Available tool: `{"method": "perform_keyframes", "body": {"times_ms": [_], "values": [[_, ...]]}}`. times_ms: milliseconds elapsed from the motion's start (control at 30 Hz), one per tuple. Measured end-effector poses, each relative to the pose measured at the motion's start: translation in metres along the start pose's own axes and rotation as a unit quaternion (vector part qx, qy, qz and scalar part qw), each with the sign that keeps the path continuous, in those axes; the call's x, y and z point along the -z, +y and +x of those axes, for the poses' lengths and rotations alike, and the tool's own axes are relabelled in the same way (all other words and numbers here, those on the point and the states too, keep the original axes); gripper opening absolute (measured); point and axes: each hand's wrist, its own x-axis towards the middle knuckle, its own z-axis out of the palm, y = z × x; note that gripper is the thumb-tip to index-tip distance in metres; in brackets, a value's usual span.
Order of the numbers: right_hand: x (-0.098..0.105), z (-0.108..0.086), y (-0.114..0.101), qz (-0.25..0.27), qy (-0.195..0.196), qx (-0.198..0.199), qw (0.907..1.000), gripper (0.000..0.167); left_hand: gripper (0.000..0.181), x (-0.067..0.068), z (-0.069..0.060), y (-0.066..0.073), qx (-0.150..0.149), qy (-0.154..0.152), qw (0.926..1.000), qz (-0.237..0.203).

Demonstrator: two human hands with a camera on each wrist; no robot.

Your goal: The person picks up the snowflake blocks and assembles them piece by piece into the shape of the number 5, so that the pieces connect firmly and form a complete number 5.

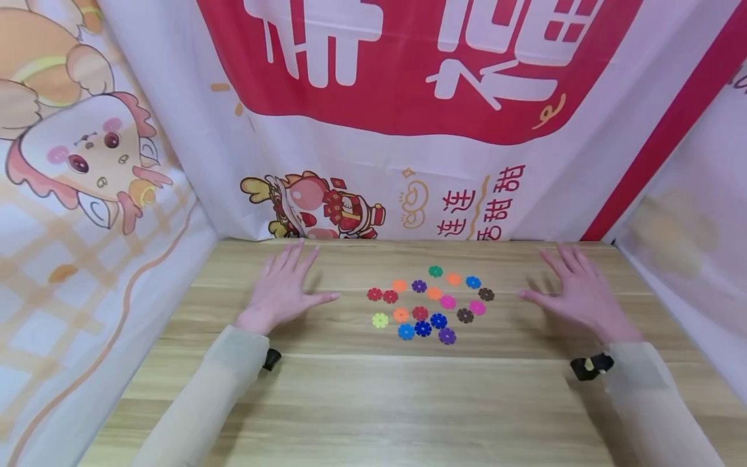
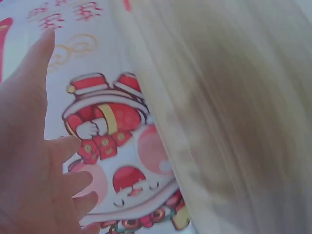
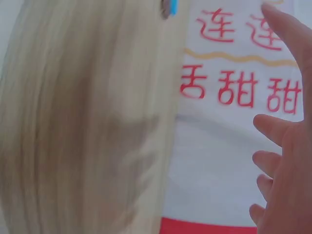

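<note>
Thin discs (image 1: pixel 434 294) lying flat: slips and scatter the likeliest trouble

Small notched discs, many colours, lay in a loose group around the middle of the table (image 1: pixel 408 408), toward its far side. Left hand (image 1: pixel 280 292) hung to the left of them, right hand (image 1: pixel 586 298) to the right, both well apart from the group. Each had its fingers spread and held nothing; shadows suggested both were raised above the table.

Main risk, by my judgement: the pick-up. Discs that thin offered little edge, so a pinch could slide one along instead of lifting it.

Crowding came next. Two dark blue discs (image 1: pixel 423 329) sat close together on the near side, a purple disc (image 1: pixel 447 336) just to the right, a light blue disc (image 1: pixel 406 331) just to the left. Fingers going for one could nudge its neighbours.

Both hands reaching into so small a patch could bump. A low reach might also let the black band (image 1: pixel 582 370) under the right wrist drag near discs. The green disc (image 1: pixel 436 271), farthest out, could skid toward the cloth (image 1: pixel 350 130) if pushed hard.
</note>
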Motion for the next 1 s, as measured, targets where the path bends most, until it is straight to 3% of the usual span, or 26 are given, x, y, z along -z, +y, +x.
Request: {"method": "perform_keyframes", "body": {"times_ms": [67, 133, 200, 300, 367, 467, 733, 833, 1000], "values": [[0.004, 0.000, -0.009, 0.020, -0.005, 0.002, 0.9998, 0.111, 0.111, 0.002, 0.001, 0.008, 0.000, 0.000, 0.9986, -0.053], [0.007, 0.001, -0.017, 0.048, -0.014, 0.005, 0.9988, 0.113, 0.107, 0.001, 0.001, 0.016, 0.008, -0.006, 0.9914, -0.131], [0.008, 0.001, -0.025, 0.076, -0.025, 0.013, 0.9967, 0.113, 0.103, -0.001, 0.001, 0.025, 0.019, -0.011, 0.9770, -0.212], [0.005, 0.000, -0.033, 0.111, -0.040, 0.023, 0.9928, 0.110, 0.095, -0.006, 0.001, 0.037, 0.034, -0.017, 0.9486, -0.314], [0.002, -0.001, -0.037, 0.132, -0.048, 0.030, 0.9897, 0.103, 0.090, -0.012, 0.002, 0.044, 0.035, -0.019, 0.9355, -0.351], [-0.006, -0.001, -0.044, 0.159, -0.062, 0.035, 0.9847, 0.090, 0.078, -0.022, 0.001, 0.053, 0.029, -0.026, 0.9239, -0.381], [-0.036, 0.009, -0.059, 0.207, -0.111, 0.049, 0.9707, 0.056, 0.064, -0.044, 0.001, 0.077, 0.014, -0.066, 0.9240, -0.376], [-0.042, 0.012, -0.059, 0.207, -0.121, 0.050, 0.9695, 0.051, 0.060, -0.045, 0.003, 0.085, -0.002, -0.084, 0.9243, -0.372], [-0.050, 0.016, -0.063, 0.185, -0.138, 0.040, 0.9722, 0.044, 0.048, -0.049, 0.011, 0.089, -0.005, -0.099, 0.9334, -0.345]]}}
